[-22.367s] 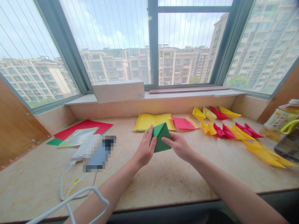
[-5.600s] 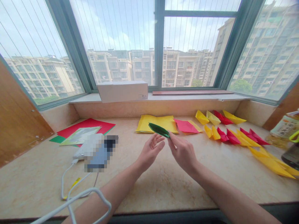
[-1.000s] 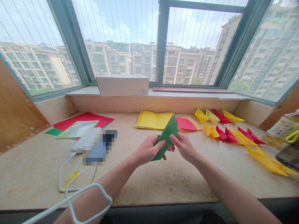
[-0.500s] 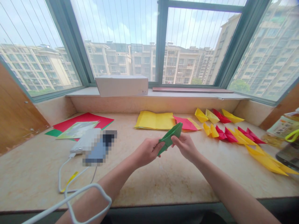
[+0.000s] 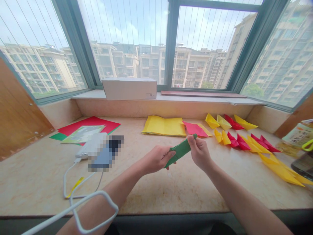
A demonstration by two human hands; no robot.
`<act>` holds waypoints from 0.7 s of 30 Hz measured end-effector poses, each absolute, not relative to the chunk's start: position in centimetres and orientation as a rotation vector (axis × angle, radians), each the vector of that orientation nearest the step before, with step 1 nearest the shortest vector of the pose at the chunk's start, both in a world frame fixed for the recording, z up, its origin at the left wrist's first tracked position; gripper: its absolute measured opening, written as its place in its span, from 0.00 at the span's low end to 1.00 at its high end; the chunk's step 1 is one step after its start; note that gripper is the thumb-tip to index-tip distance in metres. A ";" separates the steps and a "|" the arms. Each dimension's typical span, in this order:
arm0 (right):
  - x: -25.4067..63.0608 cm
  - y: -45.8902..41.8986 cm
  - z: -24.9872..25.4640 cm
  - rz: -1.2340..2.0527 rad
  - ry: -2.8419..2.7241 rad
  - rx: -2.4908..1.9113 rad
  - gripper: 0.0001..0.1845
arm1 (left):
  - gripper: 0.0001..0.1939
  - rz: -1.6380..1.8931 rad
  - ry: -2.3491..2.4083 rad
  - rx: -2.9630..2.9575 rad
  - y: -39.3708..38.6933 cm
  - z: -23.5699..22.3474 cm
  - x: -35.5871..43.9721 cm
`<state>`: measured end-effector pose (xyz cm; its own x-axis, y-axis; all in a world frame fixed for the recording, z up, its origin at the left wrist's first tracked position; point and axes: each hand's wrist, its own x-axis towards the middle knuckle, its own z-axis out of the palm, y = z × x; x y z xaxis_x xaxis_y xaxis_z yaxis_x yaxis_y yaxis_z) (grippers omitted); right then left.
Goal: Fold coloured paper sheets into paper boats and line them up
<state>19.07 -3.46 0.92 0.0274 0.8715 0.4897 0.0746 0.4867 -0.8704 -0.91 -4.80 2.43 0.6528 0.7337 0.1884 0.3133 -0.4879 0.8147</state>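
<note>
A folded piece of green paper (image 5: 180, 150) is held above the counter, between my two hands. My left hand (image 5: 158, 159) grips its lower left end, thumb on top and fingertips showing underneath. At its upper right end, my right hand (image 5: 201, 152) pinches a corner between thumb and fingers. The paper looks like a narrow, flattened strip, tilted up to the right. Just behind it lie a stack of yellow paper (image 5: 165, 126) and a pink-red sheet (image 5: 196, 129).
Folded yellow and red paper boats (image 5: 236, 141) stand at the right, near a bottle (image 5: 297, 133) and a dark phone-like object (image 5: 304, 164). Left are red sheets (image 5: 97, 121), a white power bank (image 5: 91, 145), a blurred-out object (image 5: 104, 156) and a white cable (image 5: 93, 195). A white box (image 5: 129, 89) sits on the sill.
My right hand has shifted slightly right and up to the paper's far end. The green paper, slightly opened before, now looks flatter and stretched between both hands.
</note>
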 end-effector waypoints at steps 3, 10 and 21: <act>19.1 -3.3 1.1 0.830 -1.476 -0.859 0.32 | 0.23 0.700 0.820 1.957 -4.6 2.1 -0.8; 18.3 -3.9 0.3 1.061 -1.842 -0.874 0.30 | 0.25 0.944 0.867 1.672 -4.2 1.5 -0.4; 17.7 -4.8 -0.4 1.128 -1.844 -0.744 0.28 | 0.23 0.901 0.790 1.486 -5.0 1.7 0.7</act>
